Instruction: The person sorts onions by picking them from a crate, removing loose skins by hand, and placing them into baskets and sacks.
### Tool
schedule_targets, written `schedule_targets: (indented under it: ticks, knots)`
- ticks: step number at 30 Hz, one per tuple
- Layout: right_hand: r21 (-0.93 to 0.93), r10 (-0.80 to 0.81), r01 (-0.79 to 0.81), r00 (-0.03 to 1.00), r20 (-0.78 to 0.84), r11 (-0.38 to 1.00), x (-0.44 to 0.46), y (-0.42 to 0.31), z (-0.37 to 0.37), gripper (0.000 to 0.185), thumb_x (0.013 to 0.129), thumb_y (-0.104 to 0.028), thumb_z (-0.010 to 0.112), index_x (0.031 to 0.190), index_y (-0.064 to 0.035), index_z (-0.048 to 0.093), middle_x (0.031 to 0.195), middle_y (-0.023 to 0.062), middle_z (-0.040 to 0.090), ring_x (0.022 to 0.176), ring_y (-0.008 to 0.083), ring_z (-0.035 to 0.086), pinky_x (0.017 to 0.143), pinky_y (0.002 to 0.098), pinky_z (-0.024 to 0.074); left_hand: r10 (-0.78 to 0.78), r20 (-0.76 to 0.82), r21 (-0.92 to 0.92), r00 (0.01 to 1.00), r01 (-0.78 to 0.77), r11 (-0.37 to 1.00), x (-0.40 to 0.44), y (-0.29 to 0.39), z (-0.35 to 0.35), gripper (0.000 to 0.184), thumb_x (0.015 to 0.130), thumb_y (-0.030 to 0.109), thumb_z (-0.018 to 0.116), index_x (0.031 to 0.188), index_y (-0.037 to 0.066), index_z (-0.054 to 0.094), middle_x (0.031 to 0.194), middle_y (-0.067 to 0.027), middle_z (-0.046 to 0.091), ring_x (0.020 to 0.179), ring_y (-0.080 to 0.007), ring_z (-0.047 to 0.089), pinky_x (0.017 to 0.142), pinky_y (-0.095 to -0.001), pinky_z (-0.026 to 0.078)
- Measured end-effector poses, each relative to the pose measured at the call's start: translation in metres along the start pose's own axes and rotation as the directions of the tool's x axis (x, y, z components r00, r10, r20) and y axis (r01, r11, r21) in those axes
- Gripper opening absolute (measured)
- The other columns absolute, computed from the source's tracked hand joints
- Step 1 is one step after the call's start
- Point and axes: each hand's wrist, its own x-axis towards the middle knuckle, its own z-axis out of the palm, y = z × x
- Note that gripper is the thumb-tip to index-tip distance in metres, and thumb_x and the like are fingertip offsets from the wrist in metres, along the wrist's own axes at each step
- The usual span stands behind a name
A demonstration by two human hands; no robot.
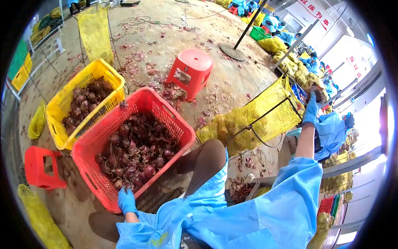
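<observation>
My left hand (127, 201), in a blue glove, is closed over the near rim of a red plastic crate (88, 176). Its fingertips lie beside the red onions (134, 155) piled inside, roots and dry skins still on them. My right hand (311, 110), also gloved in blue, is stretched far out to the right. It is closed on a brownish-red onion (317, 93), partly blurred, near the raised end of a yellow mesh bag (265, 118). A dark wire frame (271, 112) holds this bag, and its lower end bulges with contents on the floor.
A yellow crate (56, 120) of onions adjoins the red one. Red stools stand beyond (195, 62) and at left (39, 166). Another framed mesh bag (94, 33) stands farther off. Onion skins litter the floor. A person in blue (331, 133) sits close at right.
</observation>
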Motion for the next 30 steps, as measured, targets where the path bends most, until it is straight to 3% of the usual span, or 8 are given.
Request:
schedule_targets:
  ticks: [1,2,5,9,12,17,21,30]
  knots:
    - [-0.115,0.003,0.017,0.986,0.169,0.993,-0.007,0.005,-0.004,0.040,0.079,-0.027,0.066,0.111,-0.0088,0.049,0.097,0.0047,0.059,0.076,0.0133,0.057,0.069,0.0235,0.0472,-0.003,0.003,0.016,1.000,0.003,1.000,0.001,-0.001,-0.002,0.044,0.085,0.033,0.049,0.112,-0.001,0.056,0.109,-0.0243,0.057,0.100,-0.0373,0.055,0.084,-0.0398,0.044]
    - [-0.454,0.456,-0.296,0.839,0.297,0.840,-0.010,0.003,-0.019,0.037,0.081,-0.024,0.063,0.112,-0.0082,0.050,0.095,0.0037,0.059,0.077,0.0137,0.055,0.073,0.0255,0.0464,0.018,-0.008,0.039,1.000,-0.018,0.999,0.001,-0.002,-0.002,0.043,0.085,0.032,0.049,0.110,-0.001,0.057,0.107,-0.0239,0.058,0.099,-0.0374,0.056,0.084,-0.0405,0.044]
    - [-0.564,0.191,0.170,0.830,0.523,0.808,0.003,0.000,-0.042,0.034,0.090,-0.027,0.050,0.114,-0.0023,0.054,0.103,0.0059,0.060,0.082,0.0142,0.056,0.072,0.0277,0.0462,0.090,-0.053,0.065,0.995,-0.086,0.994,0.006,-0.016,0.005,0.042,0.084,0.035,0.046,0.104,0.001,0.060,0.101,-0.0230,0.060,0.093,-0.0388,0.057,0.080,-0.0434,0.045]
    - [0.122,0.059,-0.116,0.917,0.394,0.986,-0.071,-0.098,0.067,0.031,0.093,-0.016,0.044,0.118,0.0003,0.054,0.112,0.0084,0.058,0.101,0.0168,0.054,0.091,0.0270,0.0405,-0.043,0.000,0.075,0.999,0.043,0.996,0.000,-0.007,-0.004,0.036,0.084,0.036,0.046,0.097,0.005,0.061,0.098,-0.0209,0.061,0.090,-0.0383,0.058,0.076,-0.0446,0.047]
    - [0.130,-0.225,0.184,0.769,0.599,0.974,-0.145,-0.128,0.140,0.029,0.090,-0.006,0.047,0.116,-0.0014,0.056,0.112,0.0084,0.059,0.101,0.0158,0.055,0.092,0.0280,0.0402,-0.091,0.012,0.130,0.996,0.089,0.988,-0.003,0.001,-0.006,0.043,0.086,0.038,0.045,0.111,0.006,0.058,0.109,-0.0182,0.059,0.101,-0.0340,0.056,0.085,-0.0415,0.044]
    - [0.162,-0.168,0.047,0.237,0.957,0.986,-0.329,-0.125,0.243,0.030,0.079,-0.010,0.056,0.109,-0.0107,0.061,0.102,0.0130,0.061,0.093,0.0250,0.059,0.083,0.0332,0.0456,-0.103,-0.039,0.139,0.994,0.107,0.985,-0.006,0.000,0.000,0.043,0.088,0.040,0.042,0.112,0.009,0.058,0.107,-0.0167,0.060,0.098,-0.0328,0.058,0.083,-0.0407,0.046]
    - [0.056,-0.014,0.079,-0.451,0.893,0.995,-0.457,-0.099,0.267,0.032,0.078,-0.027,0.053,0.104,-0.0094,0.061,0.093,0.0187,0.062,0.088,0.0351,0.059,0.078,0.0438,0.0468,-0.107,-0.146,0.229,0.983,0.139,0.963,-0.013,0.016,-0.003,0.036,0.088,0.041,0.042,0.099,0.015,0.064,0.089,-0.0128,0.063,0.076,-0.0322,0.062,0.066,-0.0438,0.048]
    - [-0.053,0.269,0.302,-0.742,0.614,0.952,-0.626,-0.106,0.275,0.055,0.072,-0.031,0.062,0.124,-0.0169,0.049,0.114,0.0189,0.056,0.101,0.0335,0.056,0.084,0.0406,0.0473,-0.171,-0.127,0.269,0.977,0.200,0.942,-0.008,0.027,-0.010,0.029,0.085,0.039,0.047,0.092,0.018,0.065,0.080,-0.0114,0.064,0.068,-0.0319,0.062,0.058,-0.0441,0.048]
